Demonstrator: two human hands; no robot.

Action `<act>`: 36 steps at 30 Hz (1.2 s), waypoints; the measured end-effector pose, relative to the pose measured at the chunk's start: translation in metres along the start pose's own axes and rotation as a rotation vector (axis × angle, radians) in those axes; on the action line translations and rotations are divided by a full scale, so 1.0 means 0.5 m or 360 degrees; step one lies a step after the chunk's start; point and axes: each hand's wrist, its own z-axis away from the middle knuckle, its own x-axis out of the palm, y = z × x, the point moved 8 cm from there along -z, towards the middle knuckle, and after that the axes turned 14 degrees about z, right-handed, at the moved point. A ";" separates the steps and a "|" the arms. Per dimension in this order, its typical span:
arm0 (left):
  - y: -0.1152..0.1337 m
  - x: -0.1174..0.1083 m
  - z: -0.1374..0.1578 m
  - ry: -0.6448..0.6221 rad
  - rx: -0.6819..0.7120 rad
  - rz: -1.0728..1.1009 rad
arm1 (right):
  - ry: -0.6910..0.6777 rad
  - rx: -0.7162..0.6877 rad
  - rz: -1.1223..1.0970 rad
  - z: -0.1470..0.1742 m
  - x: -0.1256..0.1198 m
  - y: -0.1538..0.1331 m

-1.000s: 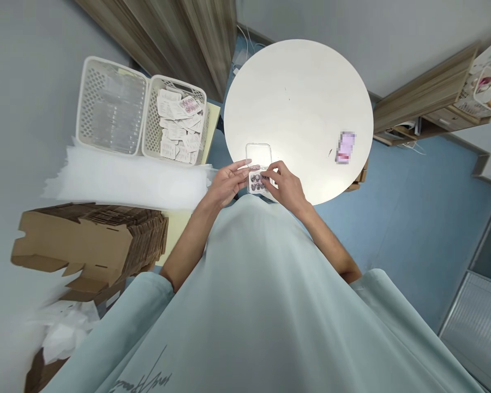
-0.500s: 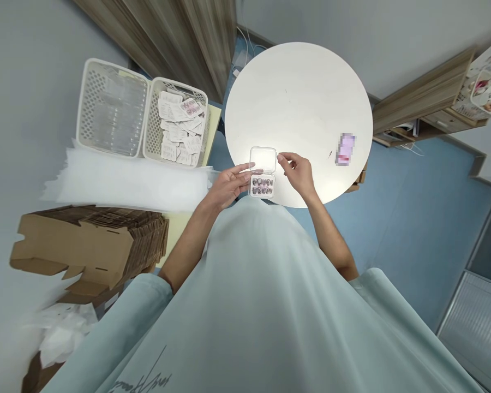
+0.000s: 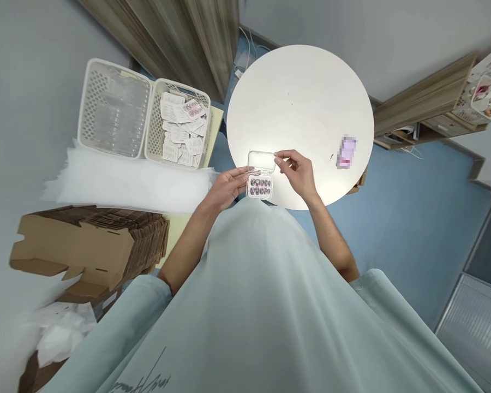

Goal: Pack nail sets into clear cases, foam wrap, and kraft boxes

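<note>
A small clear hinged plastic case (image 3: pixel 259 195) lies with its lid raised at the near edge of the round white table (image 3: pixel 300 98). Two rows of dark, glossy press-on nails (image 3: pixel 260 186) fill its base on a pale card. From the left, my left hand (image 3: pixel 227 189) grips the case near the hinge, its fingertips partly behind the plastic. Thumb and fingers of my right hand (image 3: pixel 297 172) pinch the right edge of the transparent lid (image 3: pixel 262 159), which is tilted up from the base.
A purple, blurred-out item (image 3: pixel 347 152) is on the table's right side. To the left stand a white basket of clear cases (image 3: pixel 82 114) and a basket of printed cards (image 3: pixel 147 136). Nearer are white foam sheets (image 3: pixel 135 180) and stacked cardboard boxes (image 3: pixel 73 245).
My right hand has moved left and taken hold of the lid's edge. The lid has tilted up a little towards me, and the case has shifted slightly left.
</note>
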 end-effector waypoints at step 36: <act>0.080 0.046 -0.018 -0.0038 0.0207 -0.0261 | -0.0513 0.0678 -0.0550 0.099 0.089 0.031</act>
